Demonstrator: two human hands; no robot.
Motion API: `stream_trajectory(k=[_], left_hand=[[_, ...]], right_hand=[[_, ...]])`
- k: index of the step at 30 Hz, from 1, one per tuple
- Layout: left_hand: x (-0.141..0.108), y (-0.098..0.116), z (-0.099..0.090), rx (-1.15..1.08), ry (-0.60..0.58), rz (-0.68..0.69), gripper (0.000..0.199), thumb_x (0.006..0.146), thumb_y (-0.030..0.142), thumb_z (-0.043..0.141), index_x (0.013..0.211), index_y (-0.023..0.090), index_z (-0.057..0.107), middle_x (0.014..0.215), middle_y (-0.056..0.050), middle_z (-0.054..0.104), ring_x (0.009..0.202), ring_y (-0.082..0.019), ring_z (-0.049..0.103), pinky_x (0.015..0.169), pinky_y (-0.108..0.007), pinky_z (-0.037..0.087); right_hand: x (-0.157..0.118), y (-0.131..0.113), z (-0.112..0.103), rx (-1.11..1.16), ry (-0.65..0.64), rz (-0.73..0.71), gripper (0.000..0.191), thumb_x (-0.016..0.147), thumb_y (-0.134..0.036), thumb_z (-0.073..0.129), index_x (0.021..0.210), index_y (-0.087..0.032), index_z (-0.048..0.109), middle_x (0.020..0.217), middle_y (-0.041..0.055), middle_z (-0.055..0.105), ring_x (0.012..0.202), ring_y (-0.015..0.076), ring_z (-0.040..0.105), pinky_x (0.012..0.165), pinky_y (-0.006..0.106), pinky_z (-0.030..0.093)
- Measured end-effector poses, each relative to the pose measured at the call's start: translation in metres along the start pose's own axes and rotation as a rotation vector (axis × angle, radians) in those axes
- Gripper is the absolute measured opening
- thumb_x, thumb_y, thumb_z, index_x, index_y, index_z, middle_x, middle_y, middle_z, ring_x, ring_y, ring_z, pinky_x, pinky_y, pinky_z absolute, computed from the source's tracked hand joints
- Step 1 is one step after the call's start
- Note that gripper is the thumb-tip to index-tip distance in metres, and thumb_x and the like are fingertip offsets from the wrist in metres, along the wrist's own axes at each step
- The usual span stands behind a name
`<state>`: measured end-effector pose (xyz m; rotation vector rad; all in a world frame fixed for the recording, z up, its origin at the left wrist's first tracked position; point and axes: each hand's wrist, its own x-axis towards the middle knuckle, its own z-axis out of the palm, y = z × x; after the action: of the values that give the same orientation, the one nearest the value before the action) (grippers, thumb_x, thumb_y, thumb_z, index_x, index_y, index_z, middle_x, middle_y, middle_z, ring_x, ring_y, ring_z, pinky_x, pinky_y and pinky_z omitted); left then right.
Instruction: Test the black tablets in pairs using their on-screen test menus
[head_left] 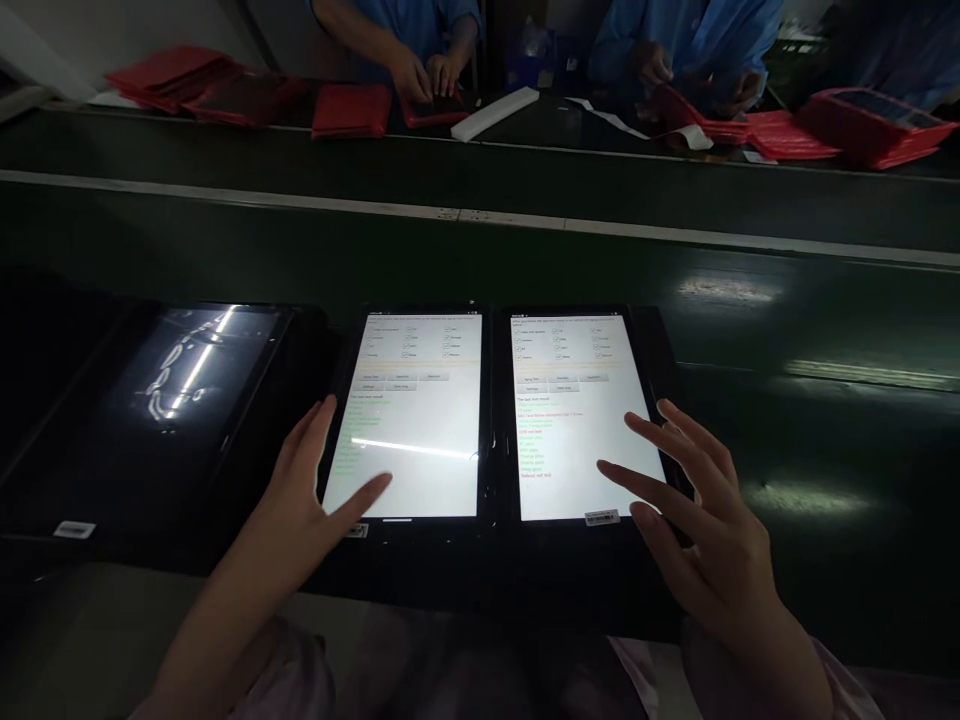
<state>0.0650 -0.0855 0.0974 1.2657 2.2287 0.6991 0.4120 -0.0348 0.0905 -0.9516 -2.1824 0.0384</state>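
Two lit tablets lie side by side on the dark green bench, both showing white pages with checkboxes, grey buttons and coloured lines of text. At the left tablet (420,430), my left hand (311,495) has its fingers along the left edge and its thumb stretched over the lower screen. Over the right tablet (559,440), my right hand (697,510) hovers with fingers spread; whether a fingertip touches the glass I cannot tell. Red lines stand among the green ones on that screen. A barcode label (602,517) sits at its lower edge. Neither hand grips anything.
Dark-screened tablets (172,400) lie to the left. Beyond a pale rail (525,222), co-workers in blue handle red-cased items; a red stack (874,128) stands far right and a red pile (176,80) far left. A white strip-shaped box (495,114) lies between.
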Motion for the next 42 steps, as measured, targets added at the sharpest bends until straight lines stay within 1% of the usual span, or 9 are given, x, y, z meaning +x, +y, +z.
stream_trajectory(k=[4, 7, 13, 18, 23, 30, 35, 39, 42], left_hand=[[0.014, 0.002, -0.004, -0.073, 0.013, -0.027, 0.105, 0.092, 0.076, 0.065, 0.176, 0.026, 0.027, 0.188, -0.015, 0.014, 0.168, -0.050, 0.024, 0.111, -0.061, 0.059], [0.012, -0.005, -0.008, -0.105, -0.017, -0.020, 0.105, 0.092, 0.076, 0.066, 0.177, 0.030, 0.026, 0.189, -0.012, 0.013, 0.170, -0.049, 0.019, 0.110, -0.062, 0.059], [0.000, -0.033, -0.013, -0.209, -0.025, -0.094, 0.104, 0.089, 0.069, 0.075, 0.176, 0.042, 0.025, 0.188, -0.006, 0.022, 0.169, -0.044, 0.026, 0.117, -0.060, 0.055], [0.002, -0.050, -0.014, -0.246, -0.014, -0.099, 0.101, 0.090, 0.059, 0.078, 0.175, 0.042, 0.027, 0.187, -0.003, 0.025, 0.169, -0.039, 0.028, 0.127, -0.059, 0.044], [-0.001, -0.036, -0.009, -0.323, 0.062, -0.120, 0.108, 0.081, 0.075, 0.078, 0.173, 0.037, 0.037, 0.184, -0.003, 0.035, 0.167, -0.040, 0.034, 0.125, -0.057, 0.048], [-0.004, -0.016, -0.011, -0.375, 0.135, -0.147, 0.133, 0.059, 0.096, 0.076, 0.168, 0.025, 0.048, 0.177, -0.009, 0.046, 0.165, -0.039, 0.040, 0.122, -0.054, 0.052], [-0.002, -0.018, -0.010, -0.357, 0.154, -0.251, 0.132, 0.052, 0.094, 0.078, 0.160, 0.022, 0.060, 0.177, -0.006, 0.045, 0.167, -0.038, 0.034, 0.121, -0.048, 0.054], [-0.003, -0.019, -0.008, -0.359, 0.105, -0.305, 0.120, 0.057, 0.088, 0.078, 0.159, 0.028, 0.061, 0.174, -0.002, 0.051, 0.166, -0.037, 0.038, 0.123, -0.051, 0.051], [-0.003, -0.013, -0.011, -0.380, 0.076, -0.320, 0.122, 0.052, 0.084, 0.081, 0.158, 0.028, 0.061, 0.173, -0.002, 0.051, 0.165, -0.037, 0.039, 0.125, -0.049, 0.049]], right_hand=[[-0.001, -0.004, -0.009, 0.005, -0.020, -0.031, 0.031, 0.104, -0.009, 0.058, 0.124, -0.023, 0.078, 0.154, 0.0119, 0.066, 0.160, 0.0357, 0.047, 0.116, 0.057, 0.061], [0.000, -0.005, -0.014, 0.016, -0.043, -0.084, 0.027, 0.102, -0.010, 0.061, 0.114, -0.023, 0.081, 0.147, 0.0123, 0.071, 0.158, 0.0353, 0.050, 0.114, 0.055, 0.063], [0.006, -0.015, -0.007, 0.068, -0.077, -0.139, 0.022, 0.100, -0.012, 0.065, 0.099, -0.024, 0.084, 0.138, 0.0121, 0.077, 0.153, 0.0360, 0.056, 0.105, 0.055, 0.068], [0.009, -0.016, 0.001, 0.022, -0.100, -0.131, 0.024, 0.101, -0.011, 0.065, 0.093, -0.022, 0.084, 0.136, 0.0130, 0.077, 0.154, 0.0371, 0.055, 0.109, 0.056, 0.066], [0.004, -0.008, 0.005, -0.098, -0.019, -0.075, 0.022, 0.105, -0.012, 0.063, 0.118, -0.019, 0.080, 0.149, 0.0169, 0.068, 0.162, 0.0374, 0.042, 0.115, 0.061, 0.061], [0.005, -0.020, 0.007, -0.010, -0.016, -0.101, 0.020, 0.104, -0.012, 0.065, 0.109, -0.022, 0.082, 0.146, 0.0134, 0.069, 0.165, 0.0319, 0.038, 0.121, 0.053, 0.057], [0.007, -0.024, 0.004, 0.006, -0.022, -0.104, 0.022, 0.101, -0.009, 0.066, 0.097, -0.022, 0.082, 0.139, 0.0121, 0.074, 0.163, 0.0291, 0.042, 0.121, 0.048, 0.058], [0.007, -0.025, 0.001, -0.003, -0.069, -0.109, 0.022, 0.103, -0.010, 0.064, 0.103, -0.022, 0.083, 0.141, 0.0129, 0.074, 0.167, 0.0291, 0.037, 0.123, 0.051, 0.056], [0.010, -0.029, 0.001, 0.022, -0.100, -0.127, 0.023, 0.103, -0.011, 0.063, 0.102, -0.023, 0.083, 0.143, 0.0125, 0.073, 0.167, 0.0281, 0.035, 0.123, 0.050, 0.056]])
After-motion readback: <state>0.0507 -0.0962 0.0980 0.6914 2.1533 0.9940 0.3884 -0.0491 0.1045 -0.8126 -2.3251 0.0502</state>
